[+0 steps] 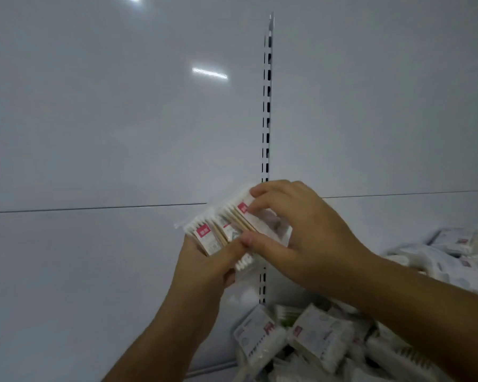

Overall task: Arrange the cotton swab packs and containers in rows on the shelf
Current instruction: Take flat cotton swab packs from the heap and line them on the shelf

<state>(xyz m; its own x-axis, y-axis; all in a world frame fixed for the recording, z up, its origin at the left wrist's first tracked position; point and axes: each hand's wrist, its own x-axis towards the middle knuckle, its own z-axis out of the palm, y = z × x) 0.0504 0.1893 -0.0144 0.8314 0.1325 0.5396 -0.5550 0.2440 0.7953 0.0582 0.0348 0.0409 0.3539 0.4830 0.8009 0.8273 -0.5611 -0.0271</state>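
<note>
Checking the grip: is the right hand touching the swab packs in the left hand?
Touching. The head view shows the right hand pinching the swab packs between thumb and fingertips while the left hand holds them.

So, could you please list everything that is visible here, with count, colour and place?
held packs: at least three, white with pink labels, centre, between both hands
loose packs: many, white with pink labels, piled at lower right
panel: two parts with a seam between them, pale grey, behind everything
upright: one, white with dark slots, vertical, right of centre
left hand: one, grips the held packs from below
right hand: one, pinches the held packs from the right
</note>
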